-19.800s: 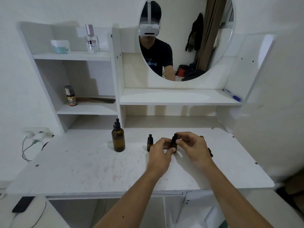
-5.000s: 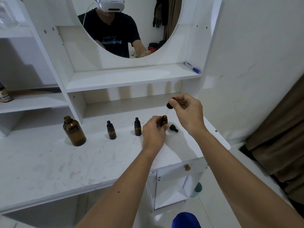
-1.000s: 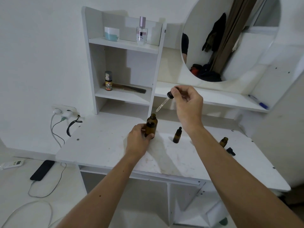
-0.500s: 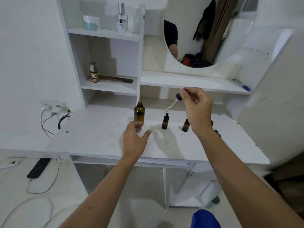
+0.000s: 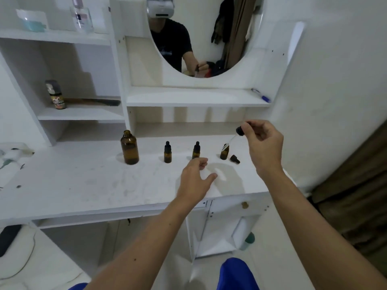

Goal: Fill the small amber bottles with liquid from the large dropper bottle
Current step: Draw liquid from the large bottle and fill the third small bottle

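A person's right hand (image 5: 264,146) pinched the black rubber bulb of a glass dropper (image 5: 236,135), its clear tip angled down to the mouth of an uncapped small amber glass bottle (image 5: 224,152) on a white dressing table (image 5: 83,181). That bottle's loose black cap (image 5: 235,159) lay on its side just to the right of it. The left hand (image 5: 195,178) hovered empty over the tabletop in front of the row, fingers loosely spread, close to a capped small amber bottle (image 5: 196,150) standing left of the uncapped one. Another capped small amber bottle (image 5: 167,152) stood further left, and beyond it, well apart from the uncapped bottle, stood the large amber glass bottle (image 5: 129,147) with its neck open. Above the row, a round mirror (image 5: 205,34) reflected the person in a white headset.
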The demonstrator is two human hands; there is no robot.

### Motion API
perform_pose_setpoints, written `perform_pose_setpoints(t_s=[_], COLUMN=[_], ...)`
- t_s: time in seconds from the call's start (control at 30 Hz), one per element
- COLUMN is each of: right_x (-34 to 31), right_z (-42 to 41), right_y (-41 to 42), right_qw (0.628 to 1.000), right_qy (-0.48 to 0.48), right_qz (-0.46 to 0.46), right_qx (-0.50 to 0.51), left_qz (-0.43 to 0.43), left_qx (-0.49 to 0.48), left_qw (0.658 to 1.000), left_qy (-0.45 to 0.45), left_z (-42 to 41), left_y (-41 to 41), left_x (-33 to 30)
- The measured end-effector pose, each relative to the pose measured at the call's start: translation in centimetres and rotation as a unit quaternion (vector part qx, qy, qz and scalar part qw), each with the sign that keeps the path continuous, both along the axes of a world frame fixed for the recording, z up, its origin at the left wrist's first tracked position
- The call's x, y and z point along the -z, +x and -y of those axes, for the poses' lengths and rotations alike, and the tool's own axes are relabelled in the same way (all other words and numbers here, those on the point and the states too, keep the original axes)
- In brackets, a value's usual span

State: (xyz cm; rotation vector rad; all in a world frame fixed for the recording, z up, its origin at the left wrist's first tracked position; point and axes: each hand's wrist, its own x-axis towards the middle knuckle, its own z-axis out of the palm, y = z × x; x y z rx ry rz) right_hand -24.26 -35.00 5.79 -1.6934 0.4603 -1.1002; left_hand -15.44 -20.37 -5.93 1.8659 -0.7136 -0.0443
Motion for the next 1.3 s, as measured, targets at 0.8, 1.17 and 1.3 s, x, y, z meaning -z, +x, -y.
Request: perform_pose_setpoints(t_s=[0.8, 1.17, 1.3], right_x=[2.6, 2.8, 2.6], right_z=[4.9, 4.3, 4.3], right_y=[3.8, 4.4, 4.2], right_qw=[0.999, 0.996, 0.995], right_qy=[-0.002, -0.002, -0.002], right_qz=[-0.041, -0.084, -0.091], right_qx=[-0.021, -0.012, -0.038], left_qz=[0.018, 0.015, 0.007], left_qx=[0.001, 0.008, 0.012], left_qw=[1.000, 1.000, 1.000], left_qy=[0.023, 0.015, 0.011], left_z=[9.6, 9.4, 9.3], left_y=[4.2, 4.3, 4.2], left_x=[0.3, 0.5, 0.6])
